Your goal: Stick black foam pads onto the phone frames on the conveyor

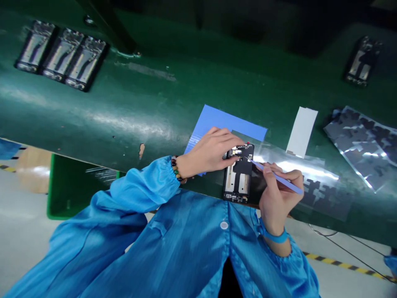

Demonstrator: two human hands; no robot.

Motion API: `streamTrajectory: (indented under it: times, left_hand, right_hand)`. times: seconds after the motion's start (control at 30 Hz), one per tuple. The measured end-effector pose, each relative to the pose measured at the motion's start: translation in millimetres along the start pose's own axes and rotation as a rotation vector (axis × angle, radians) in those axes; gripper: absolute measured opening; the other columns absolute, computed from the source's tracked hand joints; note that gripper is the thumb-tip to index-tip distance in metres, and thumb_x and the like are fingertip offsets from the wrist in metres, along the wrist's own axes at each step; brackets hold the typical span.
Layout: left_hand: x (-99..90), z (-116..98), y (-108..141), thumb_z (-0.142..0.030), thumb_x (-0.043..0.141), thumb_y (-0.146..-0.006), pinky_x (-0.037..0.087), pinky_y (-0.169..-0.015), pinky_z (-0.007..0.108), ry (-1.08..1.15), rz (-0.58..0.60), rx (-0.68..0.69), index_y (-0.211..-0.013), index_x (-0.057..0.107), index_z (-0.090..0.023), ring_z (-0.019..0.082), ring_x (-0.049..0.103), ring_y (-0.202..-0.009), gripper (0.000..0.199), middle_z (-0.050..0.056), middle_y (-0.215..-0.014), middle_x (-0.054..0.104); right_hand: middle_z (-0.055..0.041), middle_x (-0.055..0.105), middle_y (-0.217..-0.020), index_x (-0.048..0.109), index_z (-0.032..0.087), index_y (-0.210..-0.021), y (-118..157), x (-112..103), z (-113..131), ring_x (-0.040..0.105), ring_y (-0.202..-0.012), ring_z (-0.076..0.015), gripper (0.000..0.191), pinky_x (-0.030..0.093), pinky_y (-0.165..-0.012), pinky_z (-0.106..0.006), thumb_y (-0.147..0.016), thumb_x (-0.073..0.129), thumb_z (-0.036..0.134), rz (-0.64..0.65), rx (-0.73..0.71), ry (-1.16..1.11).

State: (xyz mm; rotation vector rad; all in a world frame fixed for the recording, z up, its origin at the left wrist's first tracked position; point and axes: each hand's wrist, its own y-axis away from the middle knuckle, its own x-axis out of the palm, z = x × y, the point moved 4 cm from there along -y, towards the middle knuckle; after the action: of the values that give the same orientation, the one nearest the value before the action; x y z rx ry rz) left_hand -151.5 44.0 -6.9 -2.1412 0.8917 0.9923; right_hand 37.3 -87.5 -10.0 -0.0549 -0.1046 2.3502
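On the workbench [139,107], my left hand [214,149] and right hand [279,198] are working an opened phone [243,169], right of frame centre: left gripping its upper end, right pinching a blue tool [287,185]. Tip slippage would be risking scratched components [250,157].

Phone [243,167]: matt and metal-looking
Table [155,107]: glossy, scuffed
Jacket [198,236]: shiny cloth
Film sheets [369,151]: glossy plastic
Strip [302,130]: matt, paper-like
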Motion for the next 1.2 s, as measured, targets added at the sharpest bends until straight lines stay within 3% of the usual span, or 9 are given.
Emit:
streamTrajectory:
  times: [0.63, 0.8, 1.2]
  left_hand:
    - [1.6, 0, 2, -0.033, 0.069, -0.111, 0.045, -0.100, 0.042, -0.017, -0.010, 0.010, -0.139, 0.072, -0.022, 0.024, 0.071, -0.128, 0.030, 0.006, -0.142, 0.081]
    - [1.7, 1, 2, -0.035, 0.070, -0.111, 0.046, -0.101, 0.043, -0.012, 0.001, -0.003, -0.139, 0.072, -0.023, 0.025, 0.071, -0.129, 0.030, 0.007, -0.142, 0.081]
    - [-1.1, -2, 1, -0.032, 0.072, -0.110, 0.046, -0.101, 0.043, -0.011, -0.008, -0.004, -0.140, 0.071, -0.021, 0.025, 0.072, -0.125, 0.033, 0.006, -0.139, 0.082]
  right_hand:
    - [0.0056, 0.075, -0.080, 0.054, 0.026, -0.085, 3, 2, 1, 0.084, -0.093, -0.0183, 0.037, 0.060, -0.121, -0.051, -0.089, 0.091, 0.025, -0.008, 0.015, 0.017]
    - [0.0059, 0.073, -0.081, 0.055, 0.026, -0.084, 5, 4, 0, 0.084, -0.094, -0.0195, 0.037, 0.063, -0.114, -0.050, -0.089, 0.091, 0.025, -0.027, 0.013, -0.009]
    - [0.0078, 0.069, -0.079, 0.053, 0.027, -0.086, 10, 7, 4, 0.083, -0.093, -0.0198, 0.037, 0.058, -0.123, -0.057, -0.089, 0.090, 0.026, -0.067, -0.022, -0.020]
